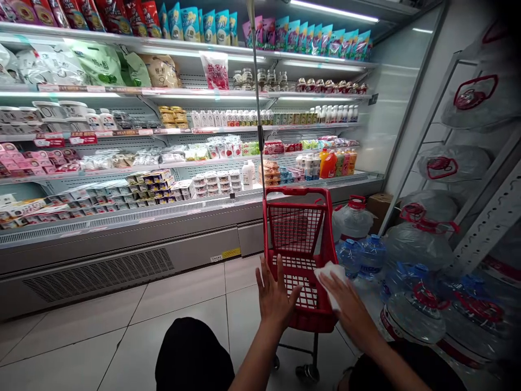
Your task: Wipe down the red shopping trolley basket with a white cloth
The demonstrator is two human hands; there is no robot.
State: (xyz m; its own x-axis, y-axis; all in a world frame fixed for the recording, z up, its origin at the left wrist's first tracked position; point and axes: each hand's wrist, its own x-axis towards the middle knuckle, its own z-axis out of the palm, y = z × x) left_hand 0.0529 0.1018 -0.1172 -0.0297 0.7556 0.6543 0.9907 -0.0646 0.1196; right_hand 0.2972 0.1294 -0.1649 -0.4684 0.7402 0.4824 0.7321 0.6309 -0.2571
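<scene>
Resting against the near right corner of the basket, a white cloth (329, 271) sits under the fingers of the right hand (347, 305), which holds it to the rim of the red cart (297, 191). Cloth and cart lie straight ahead of the person and slightly right of centre. The cart's long axis runs away from the body toward the chiller cabinet (122, 228). The right hand is the nearer one to the cloth and covers its lower edge. The left hand (274, 296) holds nothing: it is open, fingers spread wide, with the palm set against the basket's near wall just left of the cloth. A thin pole (257, 108) rises from the cart's far left corner. Large water bottles (415, 247) stand close on the cart's right side, some touching each other. Pale floor tiles (179, 304) lie to the left
</scene>
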